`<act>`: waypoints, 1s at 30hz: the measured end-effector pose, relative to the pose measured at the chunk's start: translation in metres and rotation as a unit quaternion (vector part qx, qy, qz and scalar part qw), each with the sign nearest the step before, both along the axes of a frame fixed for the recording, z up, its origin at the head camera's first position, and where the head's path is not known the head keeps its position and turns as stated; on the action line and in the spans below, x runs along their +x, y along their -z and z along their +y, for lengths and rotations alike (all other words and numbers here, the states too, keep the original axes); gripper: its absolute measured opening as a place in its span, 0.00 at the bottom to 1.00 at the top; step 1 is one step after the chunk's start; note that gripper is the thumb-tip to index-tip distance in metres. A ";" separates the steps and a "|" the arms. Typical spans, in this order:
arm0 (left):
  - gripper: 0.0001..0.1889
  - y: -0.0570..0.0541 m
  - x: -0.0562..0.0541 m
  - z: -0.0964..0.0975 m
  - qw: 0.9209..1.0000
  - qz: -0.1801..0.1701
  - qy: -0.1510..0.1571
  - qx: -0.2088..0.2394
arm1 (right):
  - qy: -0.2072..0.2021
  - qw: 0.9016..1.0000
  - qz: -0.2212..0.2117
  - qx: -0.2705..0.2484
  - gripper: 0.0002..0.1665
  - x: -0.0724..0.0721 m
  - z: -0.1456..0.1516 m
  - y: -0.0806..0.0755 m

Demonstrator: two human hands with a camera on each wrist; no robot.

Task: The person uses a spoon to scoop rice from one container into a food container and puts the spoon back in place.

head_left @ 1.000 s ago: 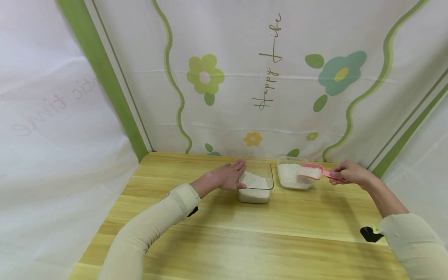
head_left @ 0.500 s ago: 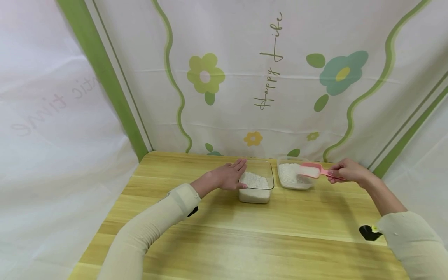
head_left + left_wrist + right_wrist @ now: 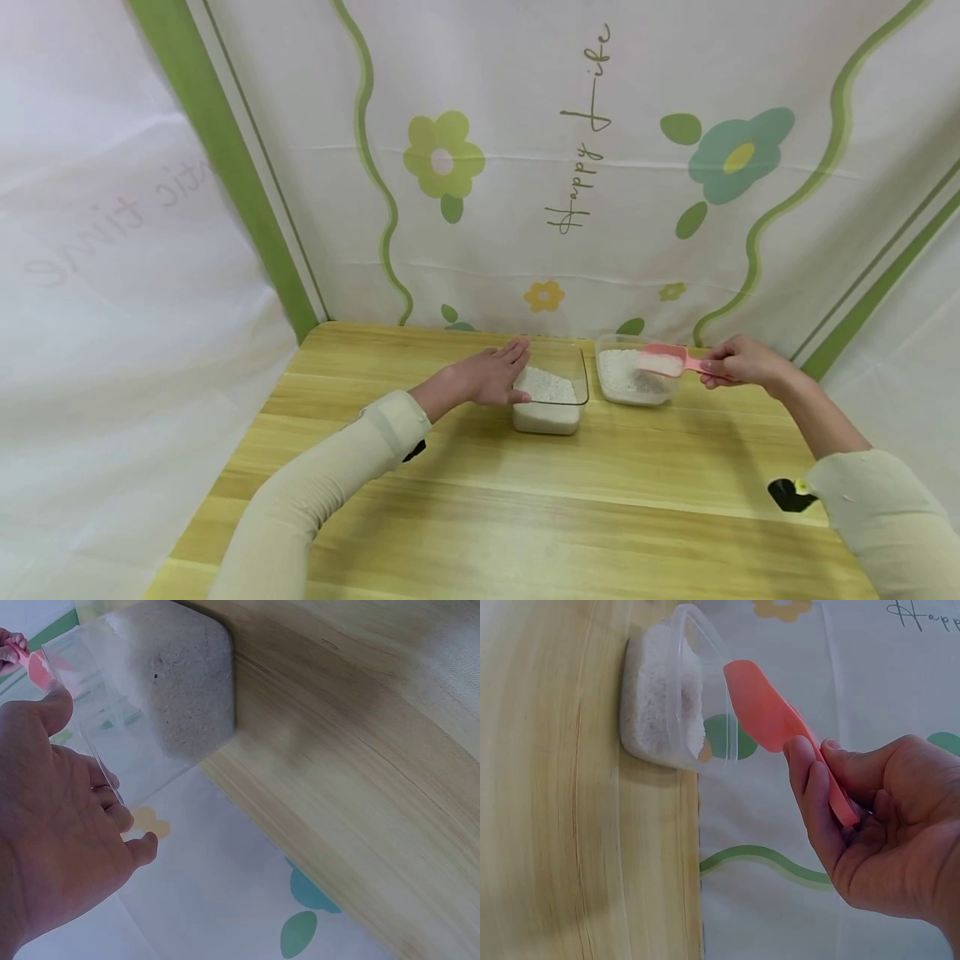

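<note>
My right hand [image 3: 742, 365] pinches the handle of a pink scoop [image 3: 759, 705], which carries white rice-like grains. Its bowl is above the right part of a clear plastic container [image 3: 676, 712] partly filled with the same kind of grains. Left of that stands a taller clear container [image 3: 546, 421], also partly filled with whitish grains. My left hand [image 3: 491, 379] lies against this container's left rim, fingers extended and thumb at the near edge. In the left wrist view, the left hand's palm [image 3: 64, 817] faces the camera and the fingertips touch the rim.
Both containers stand near the back edge of a wooden table [image 3: 480, 517]. Just behind it hangs a white curtain [image 3: 495, 217] printed with flowers and green lines. Another white curtain [image 3: 135, 375] hangs at the left side.
The right hand with the scoop has shifted slightly left and up, bringing the bowl a little further over the right container. The left hand stays at the rim.
</note>
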State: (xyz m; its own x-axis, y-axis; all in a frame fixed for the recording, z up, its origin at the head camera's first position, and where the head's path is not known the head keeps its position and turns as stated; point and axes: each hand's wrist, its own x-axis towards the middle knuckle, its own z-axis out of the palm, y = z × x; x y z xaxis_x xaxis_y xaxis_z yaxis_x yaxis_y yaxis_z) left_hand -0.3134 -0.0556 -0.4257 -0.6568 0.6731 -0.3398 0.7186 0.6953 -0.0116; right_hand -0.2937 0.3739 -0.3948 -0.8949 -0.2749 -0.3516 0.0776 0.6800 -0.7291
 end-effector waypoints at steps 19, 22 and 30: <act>0.45 -0.002 0.000 0.001 1.000 -0.003 -0.002 -0.001 | 0.005 1.000 0.019 -0.001 0.24 -0.001 -0.005 -0.007; 0.45 -0.001 0.000 0.000 1.000 -0.006 -0.003 0.000 | 0.007 1.000 0.023 -0.004 0.23 0.000 -0.005 -0.010; 0.44 -0.001 0.001 0.000 1.000 -0.010 -0.003 -0.001 | 0.011 0.999 0.040 0.001 0.23 0.002 -0.007 -0.012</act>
